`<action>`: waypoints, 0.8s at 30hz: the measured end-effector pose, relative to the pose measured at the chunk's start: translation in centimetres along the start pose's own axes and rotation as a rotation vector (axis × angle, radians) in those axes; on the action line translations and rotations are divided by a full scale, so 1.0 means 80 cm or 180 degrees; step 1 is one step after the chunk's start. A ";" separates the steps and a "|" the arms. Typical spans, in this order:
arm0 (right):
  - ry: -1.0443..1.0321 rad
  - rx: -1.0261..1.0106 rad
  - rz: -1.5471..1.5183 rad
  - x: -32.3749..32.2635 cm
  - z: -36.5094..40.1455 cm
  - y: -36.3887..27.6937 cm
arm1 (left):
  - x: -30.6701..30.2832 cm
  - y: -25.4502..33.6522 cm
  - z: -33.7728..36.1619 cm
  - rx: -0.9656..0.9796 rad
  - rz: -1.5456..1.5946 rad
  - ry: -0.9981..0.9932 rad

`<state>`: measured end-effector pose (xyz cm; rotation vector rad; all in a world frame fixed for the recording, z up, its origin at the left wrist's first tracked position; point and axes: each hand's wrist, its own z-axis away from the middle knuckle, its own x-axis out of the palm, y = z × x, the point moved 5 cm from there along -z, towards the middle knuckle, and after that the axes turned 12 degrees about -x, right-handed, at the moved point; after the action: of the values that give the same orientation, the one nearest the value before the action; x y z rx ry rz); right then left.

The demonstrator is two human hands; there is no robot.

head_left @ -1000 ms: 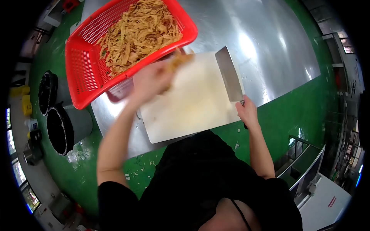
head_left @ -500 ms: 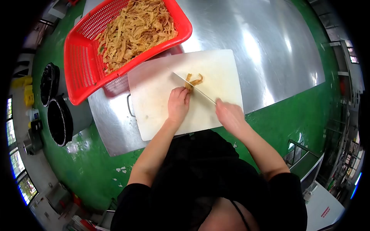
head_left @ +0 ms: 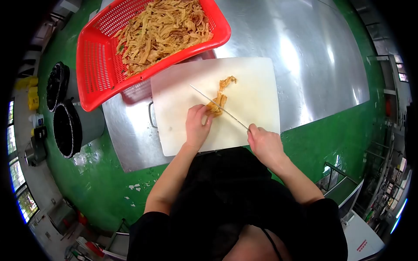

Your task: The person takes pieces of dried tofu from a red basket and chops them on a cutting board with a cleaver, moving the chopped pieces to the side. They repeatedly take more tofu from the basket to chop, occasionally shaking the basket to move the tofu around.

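A white cutting board [head_left: 252, 104] lies on the steel table [head_left: 305, 48]. On it rests a long yellow-brown strip of food [head_left: 221, 95]. My left hand [head_left: 197, 126] presses the near end of that strip against the board. My right hand [head_left: 265, 143] grips the handle of a cleaver [head_left: 217, 106], whose blade stands edge-down across the strip just beside my left fingertips. A red plastic basket [head_left: 93, 65] heaped with several cut yellow-brown strips [head_left: 161, 30] sits tilted at the board's far left corner.
Two black-lined round bins [head_left: 65, 130] stand on the green floor left of the table. Yellow containers [head_left: 31, 98] sit further left. The table's right half is bare steel. Metal racks [head_left: 344, 187] stand at lower right.
A second ago my left hand was lifting food near the basket and the cleaver lay flat. Now the strip is on the board, held down, with the blade set across it.
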<state>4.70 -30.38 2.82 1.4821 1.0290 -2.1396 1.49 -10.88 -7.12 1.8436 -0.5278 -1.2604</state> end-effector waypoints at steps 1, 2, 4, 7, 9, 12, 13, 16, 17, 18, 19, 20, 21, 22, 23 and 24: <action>-0.0114 -0.0005 0.0067 0.020 -0.008 0.004 | 0.004 -0.004 -0.003 0.0022 0.0010 -0.0046; -0.0101 -0.0027 0.0140 0.040 -0.023 0.003 | 0.005 -0.005 -0.004 0.0110 -0.0049 -0.0028; -0.0070 -0.0086 0.0309 0.068 -0.057 0.001 | 0.007 0.000 -0.006 0.0289 -0.0157 0.0034; -0.0055 -0.0012 0.0114 0.064 -0.074 0.012 | 0.002 -0.005 -0.005 0.0149 -0.0187 -0.0086; -0.0120 0.0237 -0.0052 0.047 -0.062 0.019 | -0.006 -0.009 -0.005 0.0159 -0.0168 -0.0164; -0.0179 0.0344 -0.0126 0.044 -0.045 0.020 | -0.005 0.001 -0.011 -0.0096 -0.0172 -0.0253; -0.0191 0.0357 -0.0119 0.045 -0.041 0.019 | -0.003 0.005 -0.015 -0.0219 -0.0167 -0.0294; 0.0222 0.0153 -0.0135 0.068 -0.060 0.011 | 0.014 -0.007 -0.009 0.0291 -0.0444 -0.0447; 0.0191 0.0188 -0.0097 0.070 -0.069 0.007 | 0.017 -0.008 -0.003 0.0299 -0.0443 -0.0512; 0.0189 0.0213 -0.0056 0.068 -0.086 0.005 | 0.017 -0.007 -0.002 0.0329 -0.0454 -0.0561; 0.0211 0.0226 -0.0012 0.063 -0.097 0.003 | 0.015 -0.004 -0.006 0.0379 -0.0474 -0.0592; 0.0220 0.0255 -0.0135 0.059 -0.093 0.006 | 0.010 -0.001 -0.006 0.0328 -0.0370 -0.0543; 0.0209 0.0282 -0.0256 0.054 -0.080 0.014 | 0.002 0.008 0.000 0.0258 -0.0258 -0.0493; 0.0196 0.0296 -0.0375 0.051 -0.069 0.022 | -0.005 0.012 0.001 0.0185 -0.0150 -0.0434; 0.0250 0.0350 -0.0398 0.048 -0.056 0.027 | -0.010 0.011 0.003 0.0156 -0.0040 -0.0404; 0.0290 0.0427 -0.0439 0.044 -0.037 0.031 | -0.015 0.009 0.008 0.0115 0.0067 -0.0403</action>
<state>6.84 -29.47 -1.83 1.6271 1.0660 -2.2955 0.49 -10.66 -5.96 1.7912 -0.6407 -1.3678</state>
